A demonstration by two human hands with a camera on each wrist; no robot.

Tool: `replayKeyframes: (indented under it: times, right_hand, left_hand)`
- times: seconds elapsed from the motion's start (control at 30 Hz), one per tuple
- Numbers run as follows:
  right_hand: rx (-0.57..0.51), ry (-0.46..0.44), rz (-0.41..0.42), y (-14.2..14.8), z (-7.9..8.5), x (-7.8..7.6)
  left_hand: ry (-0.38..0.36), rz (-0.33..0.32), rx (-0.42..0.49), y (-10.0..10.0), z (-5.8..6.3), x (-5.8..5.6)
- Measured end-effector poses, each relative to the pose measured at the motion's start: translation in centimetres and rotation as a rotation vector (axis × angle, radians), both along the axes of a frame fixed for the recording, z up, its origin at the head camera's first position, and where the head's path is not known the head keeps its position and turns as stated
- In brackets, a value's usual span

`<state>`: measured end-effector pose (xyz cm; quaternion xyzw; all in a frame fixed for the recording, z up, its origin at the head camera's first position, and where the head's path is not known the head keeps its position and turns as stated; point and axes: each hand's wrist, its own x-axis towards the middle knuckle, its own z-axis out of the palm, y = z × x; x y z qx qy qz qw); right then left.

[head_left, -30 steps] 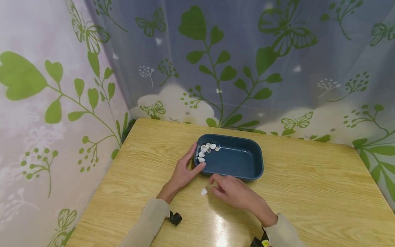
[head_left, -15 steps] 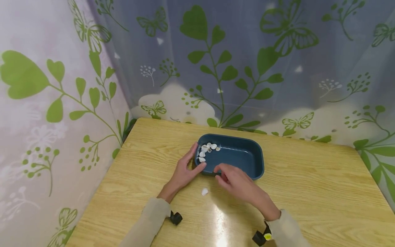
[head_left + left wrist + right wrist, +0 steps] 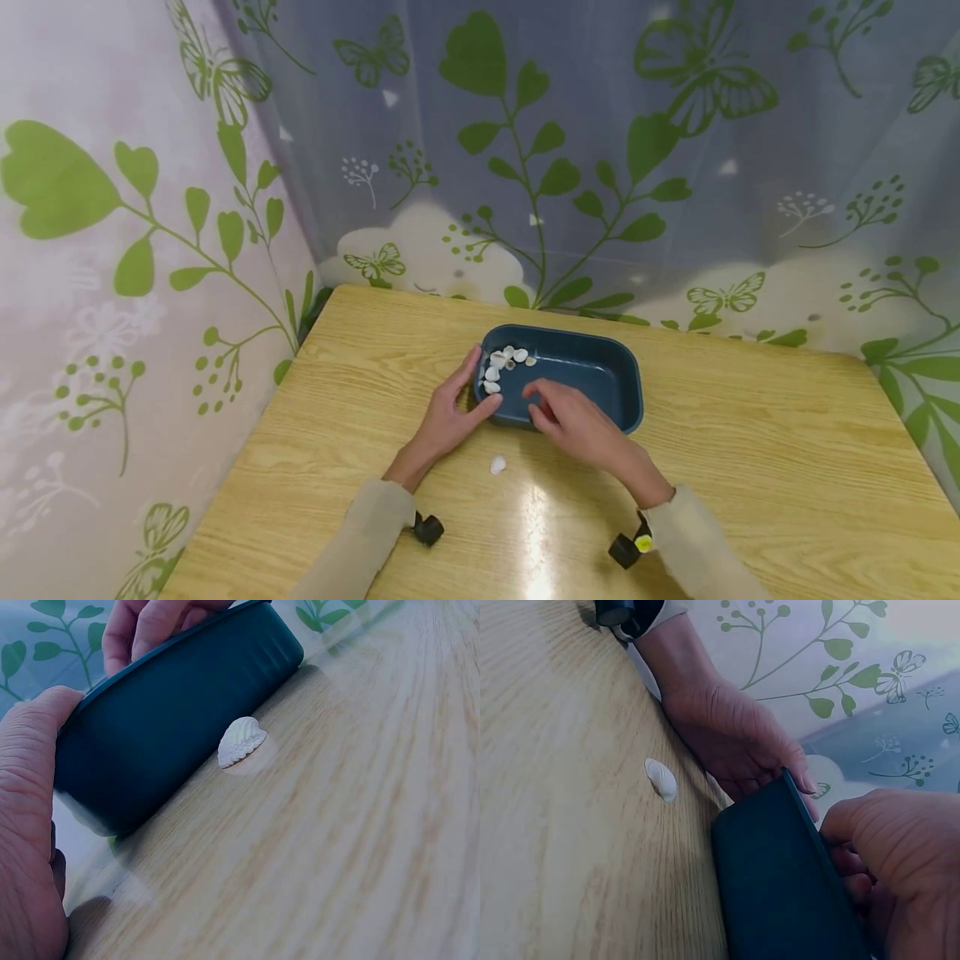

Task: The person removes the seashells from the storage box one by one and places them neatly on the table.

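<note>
A dark blue plastic tub (image 3: pixel 600 383) stands on the table, with several white seashells (image 3: pixel 492 374) gathered along its left end. My left hand (image 3: pixel 447 412) holds that end, its thumb at the front rim and its fingers along the left side. My right hand (image 3: pixel 573 421) hangs over the front rim with bent fingers reaching inside; its fingertips (image 3: pixel 855 885) are partly hidden, and I cannot tell whether they hold a shell. One ribbed white seashell (image 3: pixel 241 741) lies on the table in front of the tub, below and between both hands.
The wood-grain table (image 3: pixel 360 358) reaches back to a curtain (image 3: pixel 420 150) printed with leaves and butterflies, and a similar pale cloth (image 3: pixel 90 317) hangs on the left. Small black cameras (image 3: pixel 428 530) are strapped to both wrists.
My right hand has moved from the table beside the loose seashell, up and forward over the tub's front rim. The left hand, the tub and the loose seashell stay in place.
</note>
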<state>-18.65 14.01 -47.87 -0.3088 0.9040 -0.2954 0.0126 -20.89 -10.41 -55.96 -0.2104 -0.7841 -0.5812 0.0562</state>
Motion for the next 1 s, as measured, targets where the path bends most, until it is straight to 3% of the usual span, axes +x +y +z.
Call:
replayKeyframes:
  times: [0.37,1.0]
  right_hand:
    - [0.037,-0.094,0.007,-0.5,-0.4,-2.6]
    - [0.092,-0.098,0.044,-1.4,-2.2,-7.6]
  left_hand:
    - [0.011,-0.003,0.001,0.0,0.1,0.0]
    - [-0.024,-0.014,-0.009,-0.1,0.2,0.1]
